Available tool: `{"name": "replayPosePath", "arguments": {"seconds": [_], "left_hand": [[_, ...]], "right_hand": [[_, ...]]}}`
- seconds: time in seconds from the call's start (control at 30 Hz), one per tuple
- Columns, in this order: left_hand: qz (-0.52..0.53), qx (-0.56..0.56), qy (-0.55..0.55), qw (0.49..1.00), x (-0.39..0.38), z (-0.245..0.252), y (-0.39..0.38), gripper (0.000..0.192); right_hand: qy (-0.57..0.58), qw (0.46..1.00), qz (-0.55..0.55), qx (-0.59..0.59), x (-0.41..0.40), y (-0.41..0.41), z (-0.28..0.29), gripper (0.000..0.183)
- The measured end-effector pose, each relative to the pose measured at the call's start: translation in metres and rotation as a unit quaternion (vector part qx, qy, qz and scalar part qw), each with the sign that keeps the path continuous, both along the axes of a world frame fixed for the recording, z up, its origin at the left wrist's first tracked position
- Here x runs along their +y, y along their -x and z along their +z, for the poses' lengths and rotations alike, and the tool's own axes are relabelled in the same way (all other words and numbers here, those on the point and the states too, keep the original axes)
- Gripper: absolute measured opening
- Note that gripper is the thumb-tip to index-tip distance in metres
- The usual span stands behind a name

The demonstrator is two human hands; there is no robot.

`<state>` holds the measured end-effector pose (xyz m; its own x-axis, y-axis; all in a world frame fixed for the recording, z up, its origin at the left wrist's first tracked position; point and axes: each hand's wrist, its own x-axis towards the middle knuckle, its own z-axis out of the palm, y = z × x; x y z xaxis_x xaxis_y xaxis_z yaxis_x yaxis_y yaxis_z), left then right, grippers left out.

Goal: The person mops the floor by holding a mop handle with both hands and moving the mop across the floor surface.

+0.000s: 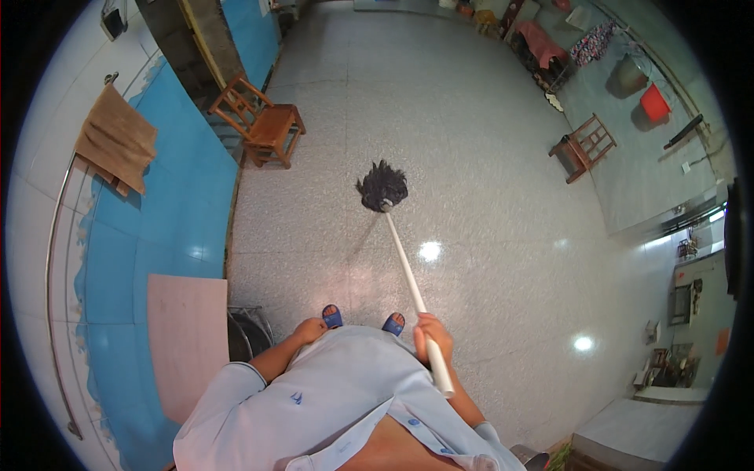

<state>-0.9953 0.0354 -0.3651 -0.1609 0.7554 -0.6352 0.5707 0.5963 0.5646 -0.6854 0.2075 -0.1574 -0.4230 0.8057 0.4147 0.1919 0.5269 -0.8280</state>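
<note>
My right hand [433,337] is wrapped around the white handle [406,268] of a mop, near its upper end. The handle slants forward and down to the dark string mop head [383,186], which rests spread on the speckled tile floor [471,176]. Beside the left side of my shirt hangs my left hand [311,331], above a blue slipper [332,316]. Its fingers are partly hidden, so I cannot tell whether they are closed or hold anything.
To the left, a wooden chair [274,126] stands by a doorway, and a pink board [188,347] leans on the blue-tiled wall. A brown towel [118,138] hangs from a rail. Across the floor, another wooden chair [580,147] stands against the right wall under a red bucket [655,103].
</note>
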Motion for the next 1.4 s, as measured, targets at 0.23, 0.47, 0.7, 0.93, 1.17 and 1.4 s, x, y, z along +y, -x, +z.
{"name": "replayPosePath", "arguments": {"seconds": [0.23,0.47,0.7,0.93,1.17,1.4], "left_hand": [[-0.022,-0.005,0.037,0.999,0.019,0.005,0.001,0.029],[-0.007,-0.049,-0.027,0.998,0.035,0.024,-0.012,0.024],[0.045,-0.105,-0.249,0.962,0.126,0.172,-0.052,0.025],[0.020,0.098,-0.554,0.827,0.182,0.271,-0.087,0.056],[-0.110,-0.079,-0.651,0.747,0.154,0.333,-0.099,0.015],[-0.254,-0.233,-0.617,0.707,0.149,0.384,-0.117,0.021]], "right_hand": [[0.069,0.990,-0.087,0.089,0.016,0.001,0.040,0.014],[0.027,0.995,-0.080,0.061,0.085,0.070,-0.002,0.007],[0.008,0.997,-0.067,0.034,0.185,0.152,-0.054,0.013],[0.022,0.998,-0.051,0.035,0.151,0.178,-0.054,0.013],[-0.128,0.984,0.121,0.041,0.054,0.125,0.056,0.013],[-0.020,0.961,0.213,0.173,0.024,0.102,0.073,0.021]]}}
